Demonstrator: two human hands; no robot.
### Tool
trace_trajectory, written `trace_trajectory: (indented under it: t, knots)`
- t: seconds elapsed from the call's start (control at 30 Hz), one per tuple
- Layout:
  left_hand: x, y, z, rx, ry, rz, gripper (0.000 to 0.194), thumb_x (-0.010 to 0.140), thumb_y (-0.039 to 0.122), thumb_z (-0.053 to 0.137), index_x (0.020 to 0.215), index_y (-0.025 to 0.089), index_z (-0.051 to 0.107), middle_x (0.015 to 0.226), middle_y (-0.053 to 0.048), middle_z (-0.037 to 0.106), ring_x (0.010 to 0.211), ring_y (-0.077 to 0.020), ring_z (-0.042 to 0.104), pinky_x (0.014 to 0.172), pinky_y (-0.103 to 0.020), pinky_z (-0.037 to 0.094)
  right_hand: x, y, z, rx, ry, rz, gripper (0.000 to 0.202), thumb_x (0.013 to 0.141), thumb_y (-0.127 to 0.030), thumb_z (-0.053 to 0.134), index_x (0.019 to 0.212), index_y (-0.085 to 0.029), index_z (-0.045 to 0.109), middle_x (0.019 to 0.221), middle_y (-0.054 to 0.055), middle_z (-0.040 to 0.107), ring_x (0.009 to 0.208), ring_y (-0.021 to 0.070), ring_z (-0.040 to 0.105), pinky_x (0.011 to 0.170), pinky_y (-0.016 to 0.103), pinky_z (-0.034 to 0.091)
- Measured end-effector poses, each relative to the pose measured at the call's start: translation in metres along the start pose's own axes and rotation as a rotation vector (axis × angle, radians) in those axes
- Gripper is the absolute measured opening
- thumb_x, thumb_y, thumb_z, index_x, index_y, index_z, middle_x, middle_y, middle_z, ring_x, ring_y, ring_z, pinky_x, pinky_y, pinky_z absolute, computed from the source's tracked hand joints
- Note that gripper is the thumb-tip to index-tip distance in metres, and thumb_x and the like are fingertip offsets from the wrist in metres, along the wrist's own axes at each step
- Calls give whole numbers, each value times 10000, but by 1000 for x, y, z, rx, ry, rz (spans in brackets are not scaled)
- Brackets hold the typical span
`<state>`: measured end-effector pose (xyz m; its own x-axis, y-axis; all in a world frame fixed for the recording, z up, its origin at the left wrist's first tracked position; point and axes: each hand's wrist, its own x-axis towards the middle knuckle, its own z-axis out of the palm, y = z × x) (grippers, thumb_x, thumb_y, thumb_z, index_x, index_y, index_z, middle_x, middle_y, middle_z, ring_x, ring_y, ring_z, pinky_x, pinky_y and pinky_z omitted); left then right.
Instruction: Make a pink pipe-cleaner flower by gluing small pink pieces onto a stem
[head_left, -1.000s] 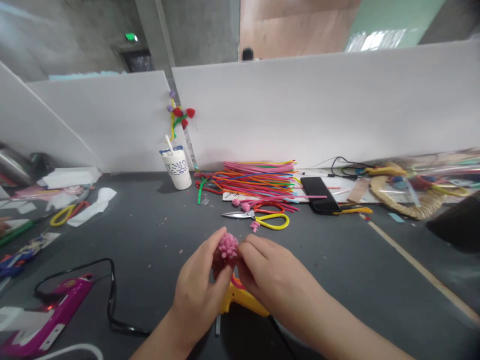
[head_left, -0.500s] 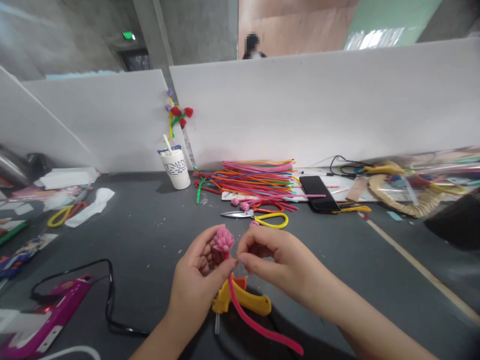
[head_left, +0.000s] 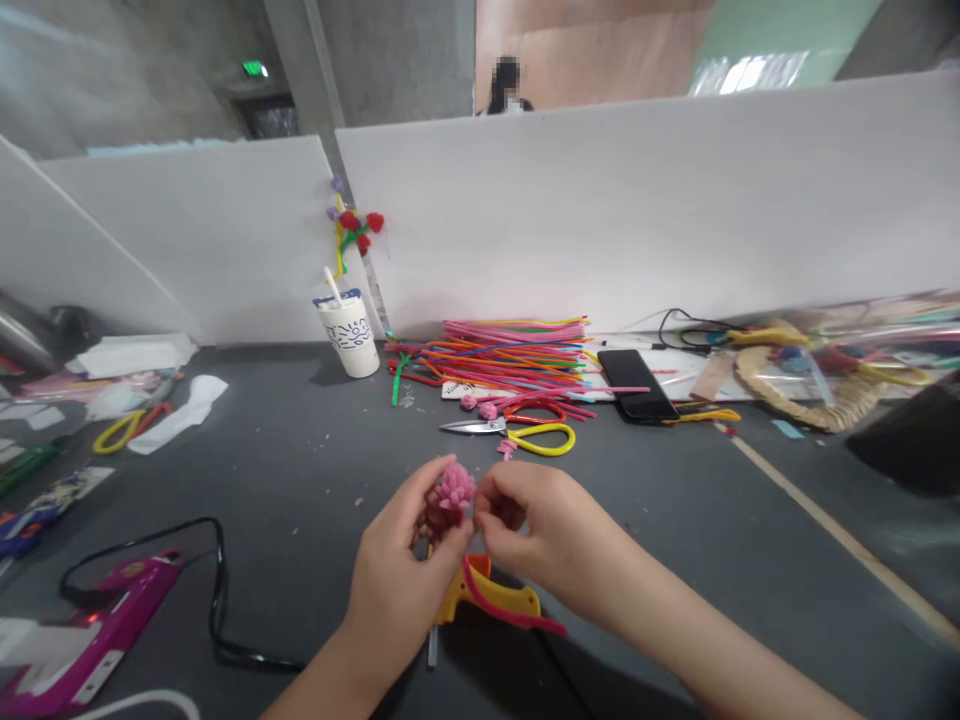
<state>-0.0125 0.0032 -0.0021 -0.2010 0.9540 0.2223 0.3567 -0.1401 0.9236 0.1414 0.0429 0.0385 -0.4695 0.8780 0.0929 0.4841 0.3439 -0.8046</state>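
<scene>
My left hand (head_left: pixel 401 565) is closed around a pink pipe-cleaner flower (head_left: pixel 455 487), its thumb pressed on the stem just under the bloom. From below the thumb the red-pink stem (head_left: pixel 501 610) curves down to the right. Fingertips pinched together, my right hand (head_left: pixel 551 520) is just right of the flower; whatever may be between them is hidden. Beneath both hands lies a yellow glue gun (head_left: pixel 454 602) with an orange trigger, partly covered by the left hand and the stem. Scissors (head_left: pixel 532 437) with red and yellow handles rest beyond the hands.
Behind the scissors is a pile of coloured pipe cleaners (head_left: pixel 510 355), with a black phone (head_left: pixel 637 385) to its right. A patterned cup (head_left: pixel 350 335) with a straw stands at the back. At left are a magenta power strip (head_left: pixel 112 630) and black cable (head_left: pixel 221 590).
The flower has shifted slightly right and down in my left hand. Its stem's free end has swung up and left, toward the glue gun. My right hand stays pinched beside it.
</scene>
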Motion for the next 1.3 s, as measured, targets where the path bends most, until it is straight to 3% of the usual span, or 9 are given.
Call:
trace_trajectory:
  t: [0.13,0.23,0.33,0.6,0.83,0.93,1.0,1.1,1.3]
  knots:
    - [4,6,-1,-258,-10,-142,466,679,226,750,1134,211,650,995,-39,765,851,-187,720,742,-258,574,5,3,1,556,-150,220,42,713,-176,541,674,-190,539,555,-43,555,504,109,539,520,229,439]
    - [7,10,-3,-373,-24,-193,484,649,221,775,1112,188,637,954,-45,766,841,-187,717,736,-259,578,6,4,-2,728,-197,254,119,708,-289,611,688,-175,586,576,-28,614,521,109,584,574,251,492]
    - [8,13,-2,-411,-33,-222,493,635,205,785,1105,180,638,897,-32,763,758,-154,700,695,-233,570,5,4,-5,718,-221,256,148,692,-313,644,688,-169,613,589,-13,644,539,115,604,574,250,493]
    - [6,7,1,-455,-32,-235,487,623,185,812,1089,202,671,834,-7,735,644,-109,645,502,-145,475,4,5,-1,562,-133,208,21,637,-178,536,644,-193,550,542,-28,602,508,124,582,512,241,457]
    - [11,2,-1,-576,-96,-294,499,648,234,832,1109,161,658,730,13,671,441,-38,461,360,-119,371,4,11,-11,721,-157,6,128,803,-255,457,683,-210,452,655,-43,524,586,111,561,596,257,474]
    - [12,3,-1,-595,-97,-301,502,653,231,833,1114,158,649,755,4,675,459,-40,473,366,-113,382,4,12,-10,559,-169,46,234,841,-289,486,628,-211,426,559,-66,453,486,88,467,498,227,392]
    - [12,2,-1,-586,-101,-286,509,660,238,834,1124,153,642,736,5,675,447,-35,465,363,-111,379,5,12,-6,534,-158,83,168,796,-277,588,676,-198,500,574,-64,489,509,88,472,502,219,379]
    - [12,-1,-2,-575,-117,-270,514,667,258,835,1128,146,638,693,13,665,421,-29,449,357,-112,369,6,12,-3,641,-201,85,120,729,-228,672,799,-180,587,648,-47,562,593,99,522,558,218,399]
    - [9,-4,-1,-565,-197,-286,547,643,254,853,1142,171,647,799,-28,706,515,-69,538,370,-115,391,7,16,-5,823,-377,170,211,701,-242,750,693,-170,552,577,-51,604,521,86,570,542,201,432]
